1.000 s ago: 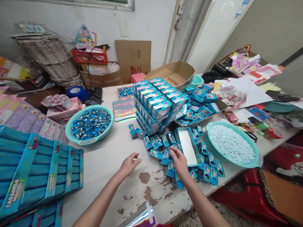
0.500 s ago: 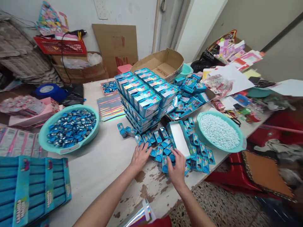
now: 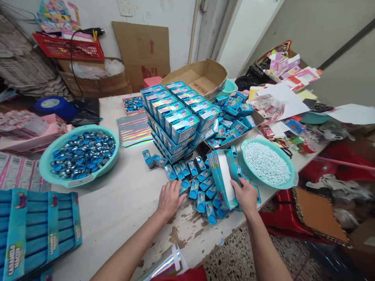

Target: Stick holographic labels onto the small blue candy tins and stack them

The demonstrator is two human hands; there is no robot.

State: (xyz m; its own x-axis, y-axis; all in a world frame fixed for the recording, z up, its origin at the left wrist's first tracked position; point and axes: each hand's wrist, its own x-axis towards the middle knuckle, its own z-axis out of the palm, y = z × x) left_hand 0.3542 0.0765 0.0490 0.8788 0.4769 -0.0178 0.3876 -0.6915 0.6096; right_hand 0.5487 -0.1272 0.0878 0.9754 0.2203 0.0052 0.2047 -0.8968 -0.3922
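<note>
Two bare hands low at table edge. Right hand (image 3: pixel 245 195) gripping near end of open teal display box (image 3: pixel 224 176), box tipped up on its side, white inside facing right. Left hand (image 3: pixel 170 196) palm down, fingers spread flat, resting on scatter of small teal boxes (image 3: pixel 202 187), not gripping anything. Loose small boxes spread between both hands and under the tipped box, more in a row just beyond left fingertips. Behind those, tall stack of filled display trays (image 3: pixel 175 117), upright, several layers. Right of tipped box, close by, teal basin of white candies (image 3: pixel 268 163). Far left, well apart, teal basin of blue foil-wrapped pieces (image 3: pixel 82 153). Holographic sheets (image 3: pixel 134 129) flat between that basin and stack. Heap of more teal boxes (image 3: pixel 234 117) behind-right of stack, open cardboard carton (image 3: pixel 199 78) beyond. Flat teal printed packaging (image 3: pixel 35 230) at near left. White table (image 3: pixel 123 203), paint chipped near front edge.
</note>
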